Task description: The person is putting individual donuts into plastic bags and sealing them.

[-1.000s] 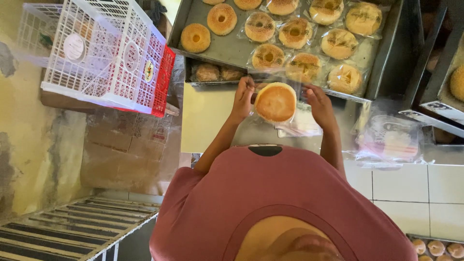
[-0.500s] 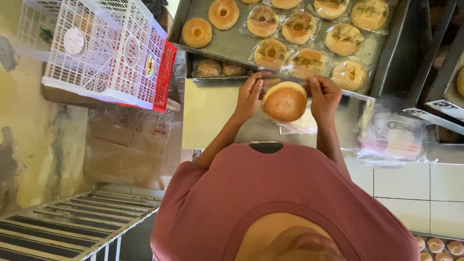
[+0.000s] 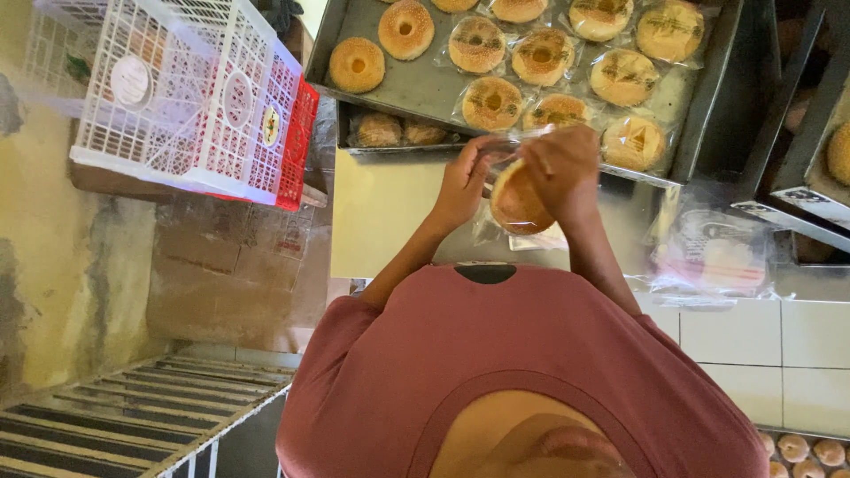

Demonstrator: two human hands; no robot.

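Observation:
Both my hands hold a round golden bun (image 3: 512, 202) in a clear plastic bag, in front of my chest in a red shirt. My left hand (image 3: 462, 181) grips the bag's left edge. Over the top and right side of the bun, my right hand (image 3: 563, 170) is wrapped. The bun is tilted on edge. Just beyond the hands lies a grey metal tray (image 3: 416, 88) with several sesame buns; most are bagged, and two at its left end are bare.
A white plastic crate (image 3: 177, 97) sits on a red crate (image 3: 299, 142) at the left. A lower tray (image 3: 390, 133) holds more buns. A pile of clear bags (image 3: 713, 257) lies at the right, beside more trays (image 3: 828, 150). Small buns (image 3: 801, 450) show bottom right. A slatted rack (image 3: 115, 425) is bottom left.
The bun showed its flat face between my hands; now it is tilted on edge, with my right hand closed over its top. Both hands have drawn closer together.

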